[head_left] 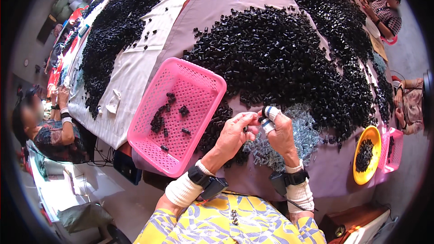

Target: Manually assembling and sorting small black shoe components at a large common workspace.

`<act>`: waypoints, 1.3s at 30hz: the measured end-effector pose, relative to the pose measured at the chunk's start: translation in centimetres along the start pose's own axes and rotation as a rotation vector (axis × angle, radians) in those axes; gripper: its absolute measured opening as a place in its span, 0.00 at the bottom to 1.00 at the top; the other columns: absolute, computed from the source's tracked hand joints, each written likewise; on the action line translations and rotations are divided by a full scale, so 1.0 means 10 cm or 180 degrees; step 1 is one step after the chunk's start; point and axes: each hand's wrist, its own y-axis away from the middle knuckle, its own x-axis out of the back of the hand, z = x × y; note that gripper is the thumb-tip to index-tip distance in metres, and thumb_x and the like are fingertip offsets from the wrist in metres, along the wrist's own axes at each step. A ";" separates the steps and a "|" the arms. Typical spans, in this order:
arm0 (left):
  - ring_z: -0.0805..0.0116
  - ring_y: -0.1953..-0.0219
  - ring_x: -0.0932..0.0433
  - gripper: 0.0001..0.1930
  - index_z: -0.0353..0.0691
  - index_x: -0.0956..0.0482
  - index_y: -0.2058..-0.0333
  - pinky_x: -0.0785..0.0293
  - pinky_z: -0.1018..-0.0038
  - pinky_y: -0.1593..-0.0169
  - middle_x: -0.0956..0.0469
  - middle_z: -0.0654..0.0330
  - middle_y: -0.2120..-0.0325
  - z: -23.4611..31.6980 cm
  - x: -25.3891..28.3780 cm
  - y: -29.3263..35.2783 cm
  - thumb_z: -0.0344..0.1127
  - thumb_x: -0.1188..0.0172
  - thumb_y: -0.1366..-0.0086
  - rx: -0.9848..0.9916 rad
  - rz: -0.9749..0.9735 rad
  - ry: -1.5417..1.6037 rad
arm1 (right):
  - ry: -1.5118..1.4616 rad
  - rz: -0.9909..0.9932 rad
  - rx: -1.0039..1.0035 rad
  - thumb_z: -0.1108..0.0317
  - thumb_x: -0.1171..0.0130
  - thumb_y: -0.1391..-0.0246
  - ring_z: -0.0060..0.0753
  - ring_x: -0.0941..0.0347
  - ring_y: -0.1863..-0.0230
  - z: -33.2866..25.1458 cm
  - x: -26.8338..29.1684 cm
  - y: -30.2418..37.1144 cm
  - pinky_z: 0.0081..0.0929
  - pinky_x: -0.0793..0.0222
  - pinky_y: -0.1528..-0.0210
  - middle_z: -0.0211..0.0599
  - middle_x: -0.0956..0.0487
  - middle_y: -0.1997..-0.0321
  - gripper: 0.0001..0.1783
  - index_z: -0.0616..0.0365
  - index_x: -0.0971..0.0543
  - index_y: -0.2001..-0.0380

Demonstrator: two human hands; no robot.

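Note:
My left hand (236, 132) and my right hand (280, 131) meet fingertip to fingertip over the near edge of the table. Curled in the left fingers is a small black piece (245, 129). The right hand, with white, blue-striped wraps on its fingers, is pinched closed; what sits between its fingertips is too small to make out. Beneath and beside it spreads a pile of small translucent bluish pieces (302, 131). Beyond both hands lies a large heap of small black cylindrical pieces (266, 54). Left of my left hand, a pink perforated basket (199, 104) contains several black pieces.
At the right edge stand a yellow bowl (372, 136) of black pieces and a pink basket (394, 151). More black heaps (122, 31) cover the far left of the cloth-covered table (181, 31). Co-workers sit at the left (56, 129) and right (386, 11).

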 end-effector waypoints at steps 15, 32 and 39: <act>0.71 0.55 0.25 0.24 0.35 0.36 0.47 0.26 0.76 0.51 0.26 0.56 0.56 -0.09 0.09 0.09 0.16 0.46 0.43 -0.0975 -0.0133 -0.1555 | -0.0032 -0.0065 0.0177 0.80 0.41 0.59 0.48 0.25 0.63 0.03 -0.06 0.09 0.35 0.28 0.60 0.45 0.22 0.66 0.14 0.63 0.23 0.64; 0.66 0.60 0.20 0.08 0.37 0.26 0.59 0.22 0.67 0.52 0.21 0.53 0.61 -0.03 0.16 0.11 0.32 0.46 0.35 -0.0284 0.0039 0.0457 | -0.0236 0.0178 0.0197 0.81 0.42 0.61 0.45 0.24 0.68 -0.07 -0.11 0.12 0.33 0.28 0.65 0.42 0.21 0.70 0.14 0.61 0.22 0.65; 0.72 0.65 0.22 0.08 0.39 0.27 0.59 0.23 0.69 0.54 0.21 0.59 0.64 -0.08 0.17 0.12 0.34 0.46 0.34 -0.0222 0.0090 0.0516 | 0.0060 0.0121 0.0523 0.81 0.41 0.64 0.47 0.26 0.67 -0.10 -0.13 0.11 0.34 0.29 0.64 0.41 0.21 0.70 0.15 0.59 0.22 0.67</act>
